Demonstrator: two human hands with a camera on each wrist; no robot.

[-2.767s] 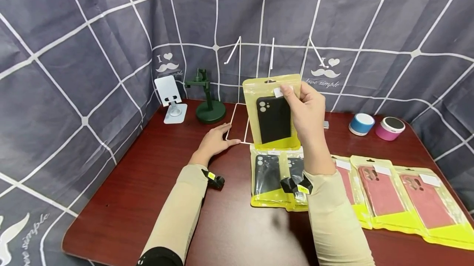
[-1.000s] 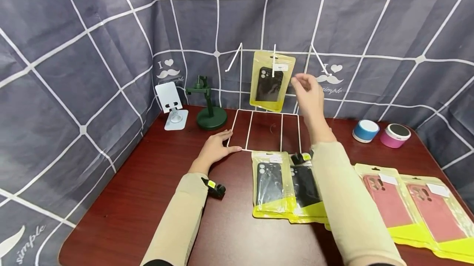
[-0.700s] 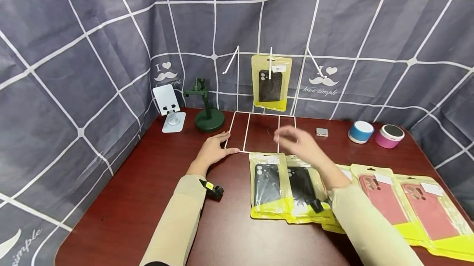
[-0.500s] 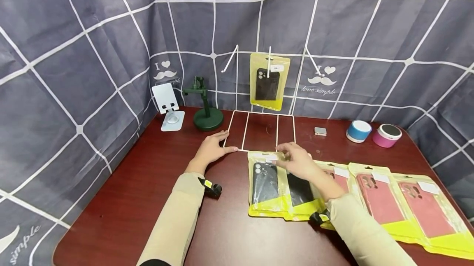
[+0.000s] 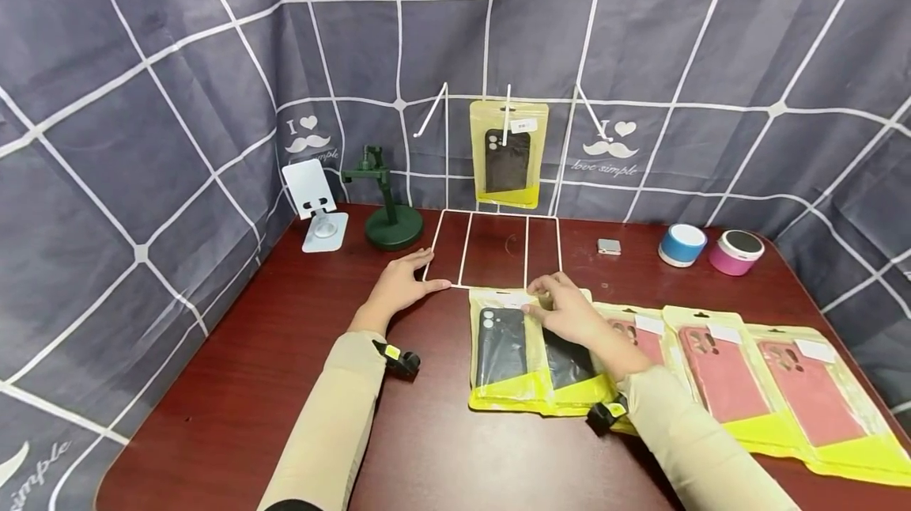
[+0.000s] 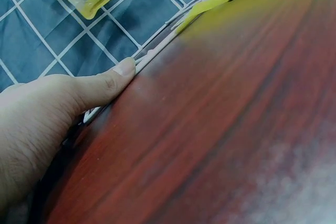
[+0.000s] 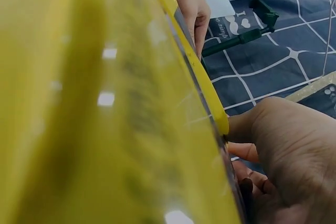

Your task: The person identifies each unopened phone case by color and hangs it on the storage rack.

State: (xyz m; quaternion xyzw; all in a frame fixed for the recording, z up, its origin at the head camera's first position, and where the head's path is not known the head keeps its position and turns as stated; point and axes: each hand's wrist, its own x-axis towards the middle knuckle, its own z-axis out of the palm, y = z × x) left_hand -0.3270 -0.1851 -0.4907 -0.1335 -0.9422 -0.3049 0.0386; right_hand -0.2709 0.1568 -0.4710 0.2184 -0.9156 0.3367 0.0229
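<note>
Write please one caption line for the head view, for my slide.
Right hand grips a bagged black phone case on the table; left hand rests on the white wire rack.

Table: dark red wood grain. Backdrop cloth: grey with white grid. Packets: yellow. Phone cases: black or pink. Sleeves: beige.

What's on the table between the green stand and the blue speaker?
In the head view, the white wire rack's base and a small silvery block lie between the green stand and the blue speaker.
</note>
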